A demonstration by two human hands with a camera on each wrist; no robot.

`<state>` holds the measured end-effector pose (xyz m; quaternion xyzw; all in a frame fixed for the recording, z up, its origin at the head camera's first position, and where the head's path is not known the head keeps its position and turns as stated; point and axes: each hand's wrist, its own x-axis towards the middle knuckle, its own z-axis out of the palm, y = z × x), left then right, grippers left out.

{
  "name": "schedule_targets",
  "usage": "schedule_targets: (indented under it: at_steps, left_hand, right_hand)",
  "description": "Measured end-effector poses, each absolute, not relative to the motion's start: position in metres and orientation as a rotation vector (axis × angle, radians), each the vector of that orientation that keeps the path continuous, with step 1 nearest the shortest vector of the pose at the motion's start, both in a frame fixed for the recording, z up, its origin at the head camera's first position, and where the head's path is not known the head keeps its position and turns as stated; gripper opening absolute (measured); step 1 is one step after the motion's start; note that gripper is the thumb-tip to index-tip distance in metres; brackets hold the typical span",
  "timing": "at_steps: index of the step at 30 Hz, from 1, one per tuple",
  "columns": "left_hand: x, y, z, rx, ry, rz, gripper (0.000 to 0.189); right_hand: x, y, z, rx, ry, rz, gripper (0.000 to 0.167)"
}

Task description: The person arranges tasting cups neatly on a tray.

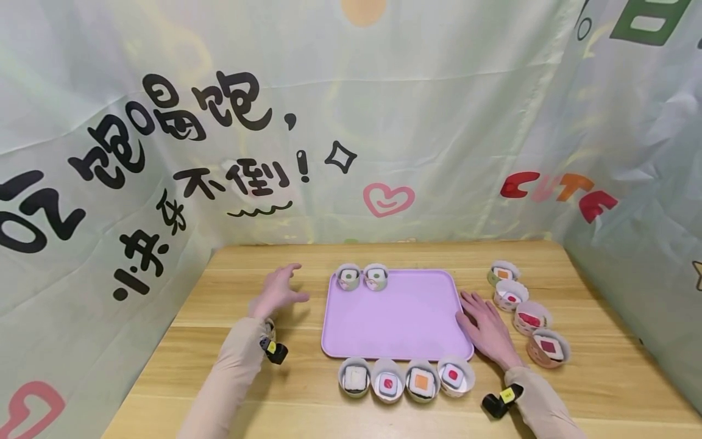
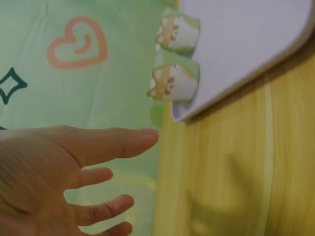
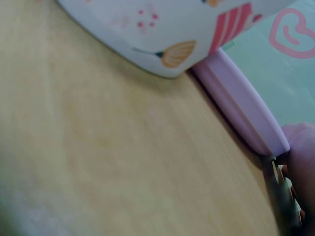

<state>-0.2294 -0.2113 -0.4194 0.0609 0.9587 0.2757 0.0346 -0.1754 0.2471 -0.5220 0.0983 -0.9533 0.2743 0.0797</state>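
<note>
A flat purple tray lies on the wooden table. Two small paper cups, the left one and the right one, stand side by side at its far left corner. In the left wrist view these cups show an animal print. My left hand hovers left of the tray, thumb and fingers spread, holding nothing. At the tray's right edge rests my right hand, its fingers extended. In the right wrist view, only part of that hand appears, beside the tray rim.
Several paper cups with square or round pieces inside stand in a row along the tray's near edge, one with a white top. More cups, including a pink one, curve along the table right of my right hand. Printed cloth hangs behind.
</note>
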Motion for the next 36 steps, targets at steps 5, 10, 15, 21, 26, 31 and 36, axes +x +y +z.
schedule_targets:
  at_steps: [5,10,15,21,26,31,36]
  left_hand:
    - [-0.223,-0.222,-0.418,0.132,2.895,0.84,0.087]
    - [-0.217,-0.227,-0.417,0.079,2.861,0.802,0.089]
    - [-0.216,-0.229,-0.419,0.031,2.829,0.761,0.09]
    - [-0.215,-0.231,-0.421,-0.001,2.824,0.722,0.09]
    - [-0.214,-0.233,-0.421,-0.036,2.821,0.719,0.091]
    - [-0.213,-0.238,-0.422,-0.074,2.827,0.678,0.089]
    - [-0.211,-0.245,-0.423,-0.096,2.814,0.654,0.085]
  right_hand:
    - [-0.176,0.248,-0.523,0.298,-2.849,0.814,0.053]
    - [-0.176,0.248,-0.523,0.3,-2.856,0.811,0.054]
    - [-0.176,0.248,-0.523,0.297,-2.861,0.811,0.054]
    - [-0.176,0.249,-0.523,0.3,-2.86,0.807,0.054]
    - [-0.176,0.248,-0.523,0.298,-2.856,0.808,0.054]
    - [-0.176,0.248,-0.524,0.299,-2.855,0.811,0.054]
    - [-0.178,0.249,-0.525,0.292,-2.87,0.822,0.055]
